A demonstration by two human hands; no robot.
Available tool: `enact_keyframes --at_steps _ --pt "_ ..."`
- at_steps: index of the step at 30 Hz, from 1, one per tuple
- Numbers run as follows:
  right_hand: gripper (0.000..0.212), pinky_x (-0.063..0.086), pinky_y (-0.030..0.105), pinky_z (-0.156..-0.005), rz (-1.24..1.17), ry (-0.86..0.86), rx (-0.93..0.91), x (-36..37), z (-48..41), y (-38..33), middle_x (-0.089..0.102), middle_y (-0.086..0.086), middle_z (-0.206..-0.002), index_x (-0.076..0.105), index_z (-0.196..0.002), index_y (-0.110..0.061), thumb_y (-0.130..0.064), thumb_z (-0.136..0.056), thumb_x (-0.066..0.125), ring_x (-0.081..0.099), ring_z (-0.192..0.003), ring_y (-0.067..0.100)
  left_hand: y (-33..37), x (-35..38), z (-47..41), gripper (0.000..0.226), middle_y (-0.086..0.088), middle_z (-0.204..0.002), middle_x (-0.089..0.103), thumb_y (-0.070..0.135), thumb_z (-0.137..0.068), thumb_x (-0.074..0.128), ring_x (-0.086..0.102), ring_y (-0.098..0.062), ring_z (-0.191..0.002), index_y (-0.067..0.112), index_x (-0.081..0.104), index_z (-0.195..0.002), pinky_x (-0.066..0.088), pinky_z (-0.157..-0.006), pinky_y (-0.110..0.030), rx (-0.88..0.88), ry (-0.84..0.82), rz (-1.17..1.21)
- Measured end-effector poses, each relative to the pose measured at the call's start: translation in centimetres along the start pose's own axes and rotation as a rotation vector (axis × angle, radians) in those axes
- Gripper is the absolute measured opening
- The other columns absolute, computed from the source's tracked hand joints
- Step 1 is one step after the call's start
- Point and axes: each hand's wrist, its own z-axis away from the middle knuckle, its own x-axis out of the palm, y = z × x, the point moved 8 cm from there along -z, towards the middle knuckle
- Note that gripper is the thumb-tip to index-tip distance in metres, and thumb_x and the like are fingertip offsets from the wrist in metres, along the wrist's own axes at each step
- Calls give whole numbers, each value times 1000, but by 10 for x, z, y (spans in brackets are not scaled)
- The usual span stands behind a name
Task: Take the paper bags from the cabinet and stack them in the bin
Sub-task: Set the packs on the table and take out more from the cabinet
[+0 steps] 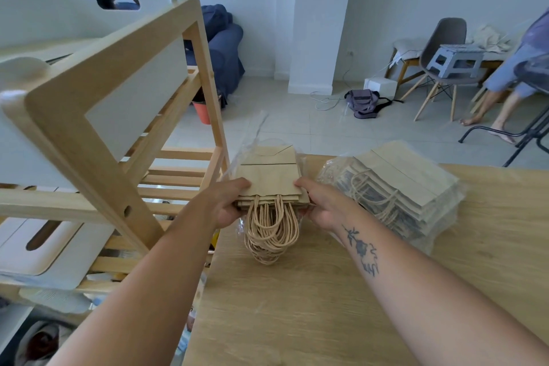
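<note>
Paper bags (269, 178): a flat bundle of brown ones, w/ clear plastic wrap loose around the far end, is held over the near-left edge of the worktop (312, 306). Twisted paper handles (271, 232) hang off the bundle's near end, toward the person. Left hand (225, 202) grips the bundle's left side, thumb on top, fingers (242, 212) curled under, clamped on the bags. Right hand (322, 205) grips the right side the same way, thumb on top, fingers tucked below the edge.

Just right of the bundle, a 2nd stack of bags (398, 187) lies flat on the worktop, also in clear plastic, handles pointing toward the person; it sits near the right hand but apart from it.

Left of the bundle stands the wooden rack (118, 116), slatted shelves, w/ white bins (89, 18) on the top level and another white bin (44, 244) w/ a slot handle lower down. Rack post is close to the bundle's left edge; can't tell if they touch.

Beyond the bundle: tiled floor, a grey chair (439, 50), a small bag (364, 102) on the floor.
</note>
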Motion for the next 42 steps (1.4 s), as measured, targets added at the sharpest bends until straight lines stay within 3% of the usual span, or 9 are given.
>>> enact_keyframes --at_steps 3,7,12,19,24,27,32,37,42 --pt "20 52 28 -64 -31 -13 -14 -3 3 2 71 17 -105 59 -112 -1 -8 -93 60 68 -85 22 -1 0 5 39 -25 -118 65 4 -95 59 69 -33 -94 0 47 -132 62 -57 -39 20 4 -12" --pt "20 54 32 -68 -64 -73 -14 -4 13 -3 72 17 -98 58 -113 0 -6 -94 58 69 -86 25 0 2 13 40 -26 -118 66 1 -92 62 67 -37 -105 -3 50 -130 59 -81 -47 44 -4 -26" --pt "30 51 51 -97 -78 -115 -5 -5 22 -4 67 26 -115 53 -122 -1 -5 -92 56 66 -106 36 -3 11 30 35 -25 -114 68 -3 -90 64 68 -36 -103 -9 55 -123 60 -80 -44 68 -41 -32" --pt "31 56 38 -74 -23 -3 -51 -34 39 7 71 21 -107 56 -121 -2 -7 -90 57 70 -92 29 -23 25 51 23 -23 -105 72 -2 -91 62 71 -30 -93 -12 60 -112 62 -73 -34 92 -124 -66" --pt "23 46 46 -105 53 33 -68 -58 55 25 75 15 -102 63 -113 -6 -10 -92 57 67 -104 30 -47 34 60 29 -21 -109 72 6 -91 66 70 -32 -102 -9 61 -115 58 -81 -37 79 -177 -125" --pt "22 46 46 -104 88 34 -79 -70 67 33 75 14 -102 63 -114 -8 -10 -93 56 67 -105 31 -61 37 69 32 -19 -111 73 10 -91 67 68 -35 -107 -4 60 -119 54 -78 -38 81 -199 -139" --pt "27 31 53 -114 175 7 -58 -94 84 56 76 9 -103 66 -114 -13 -16 -89 60 65 -108 30 -95 45 96 30 -17 -111 73 4 -91 66 70 -29 -104 -5 60 -119 59 -84 -38 59 -188 -95" --pt "23 32 56 -112 267 -58 -20 -120 113 89 77 6 -98 63 -112 -19 -19 -90 58 65 -103 29 -147 57 135 24 -16 -112 73 3 -93 61 69 -29 -105 -3 62 -117 57 -91 -42 67 -169 -120" --pt "52 28 45 -115 428 -174 -68 -137 145 116 62 -10 -123 45 -136 -30 -32 -89 68 54 -117 15 -177 52 167 33 -9 -114 73 7 -90 67 68 -25 -107 8 58 -122 52 -99 -46 217 -66 -259"
